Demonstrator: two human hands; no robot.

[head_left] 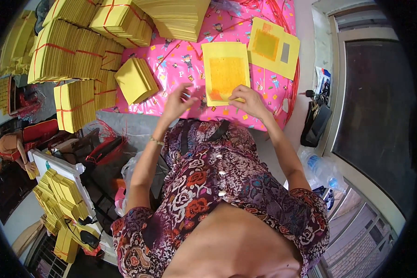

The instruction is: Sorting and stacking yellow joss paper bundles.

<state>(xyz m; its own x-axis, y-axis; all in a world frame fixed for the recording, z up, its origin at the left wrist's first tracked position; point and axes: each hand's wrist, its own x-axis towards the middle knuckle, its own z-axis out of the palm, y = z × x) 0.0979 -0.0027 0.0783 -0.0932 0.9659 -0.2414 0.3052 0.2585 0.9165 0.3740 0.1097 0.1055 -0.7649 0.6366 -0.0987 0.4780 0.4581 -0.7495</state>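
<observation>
A stack of yellow paper [213, 51] with a large orange-coated patch lies in front of me on the pink table cover. At its lower right corner my right hand [249, 101] is closed, thumb and fingertips pinched on the paper's edge. Left of the stack my left hand [177, 103] hovers over the cover, fingers half curled and thumb apart, with nothing plainly held. A small upright bundle of folded yellow paper [135, 82] stands beyond it to the left. Touching the stack on the right is a yellow sheet [289, 54] with an orange square and a grey rectangle.
Tall bundles of yellow paper [55, 51] tied with red string fill the table's far left. Red strings [289, 99] hang along its right edge. Another person's arm [21, 150] reaches in at far left, near a white table [85, 185] bearing yellow bundles. A glass door [370, 102] stands right.
</observation>
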